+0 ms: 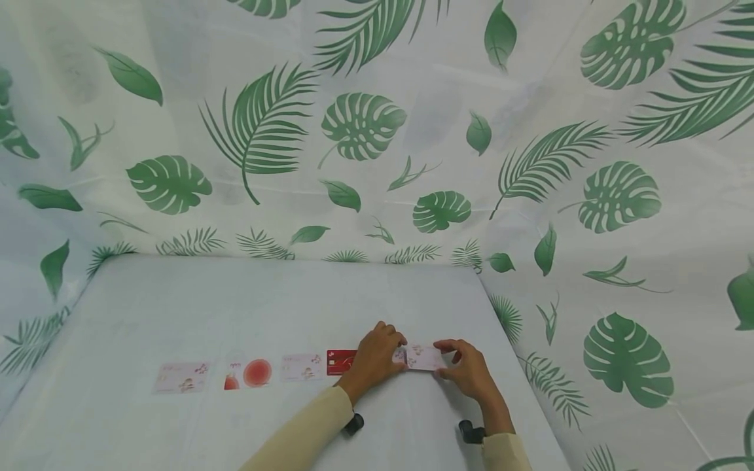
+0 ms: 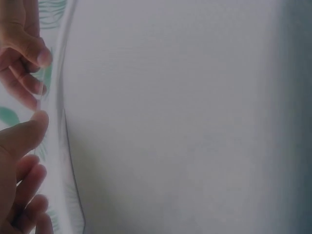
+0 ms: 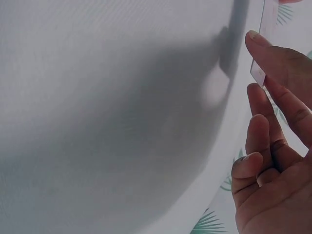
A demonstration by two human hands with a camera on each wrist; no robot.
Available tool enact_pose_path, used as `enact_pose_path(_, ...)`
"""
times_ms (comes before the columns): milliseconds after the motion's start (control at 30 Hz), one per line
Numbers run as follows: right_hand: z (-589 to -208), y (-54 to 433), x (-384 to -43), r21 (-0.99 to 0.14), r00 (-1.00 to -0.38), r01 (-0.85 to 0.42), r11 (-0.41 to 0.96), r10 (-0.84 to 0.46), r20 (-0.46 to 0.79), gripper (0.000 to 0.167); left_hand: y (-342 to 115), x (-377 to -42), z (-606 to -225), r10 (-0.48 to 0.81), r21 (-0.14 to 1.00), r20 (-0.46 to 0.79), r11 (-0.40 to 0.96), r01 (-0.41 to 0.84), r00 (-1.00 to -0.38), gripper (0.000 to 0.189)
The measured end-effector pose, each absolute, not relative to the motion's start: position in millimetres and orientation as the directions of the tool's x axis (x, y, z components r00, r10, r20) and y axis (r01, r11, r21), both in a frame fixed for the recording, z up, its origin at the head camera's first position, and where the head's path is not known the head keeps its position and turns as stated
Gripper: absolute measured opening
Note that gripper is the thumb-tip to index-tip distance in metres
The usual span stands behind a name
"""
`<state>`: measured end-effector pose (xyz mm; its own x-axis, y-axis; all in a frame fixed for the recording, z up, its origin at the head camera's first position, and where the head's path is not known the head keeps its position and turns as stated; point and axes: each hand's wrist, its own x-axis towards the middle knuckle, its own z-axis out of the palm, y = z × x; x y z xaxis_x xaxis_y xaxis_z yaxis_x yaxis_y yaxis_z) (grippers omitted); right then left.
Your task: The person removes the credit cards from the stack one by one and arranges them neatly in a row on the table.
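Between both hands is a pale pink card (image 1: 425, 358) with a floral print, held close over the white table. The right hand (image 1: 468, 373) pinches its right edge with thumb and fingers; in the right wrist view a corner of the card (image 3: 258, 74) shows between thumb and index finger. My left hand (image 1: 372, 356) pinches the card's left side, where another pinkish printed patch shows beside its fingers. That hand partly covers a red card (image 1: 338, 362) lying on the table. In the left wrist view the held card is seen nearly edge-on.
Left of the red card, in a row, lie a pale pink card (image 1: 302, 367), a card with a red circle (image 1: 257, 373) and another pale pink card (image 1: 181, 377). The white table (image 1: 265, 301) is bordered by leaf-print curtains (image 1: 365, 216) behind and at the sides.
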<state>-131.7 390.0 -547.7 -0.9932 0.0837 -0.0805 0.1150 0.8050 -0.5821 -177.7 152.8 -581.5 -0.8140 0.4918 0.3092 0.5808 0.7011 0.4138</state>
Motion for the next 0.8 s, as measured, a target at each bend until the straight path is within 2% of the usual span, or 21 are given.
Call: enact_pose_path(800,-555,402,-133,-0.563,-0.991,0.129,0.817,0.095,-0.089,0.052,171,-176,-587,0.481,0.369,0.294,0.740,0.563,-0.826,0.048)
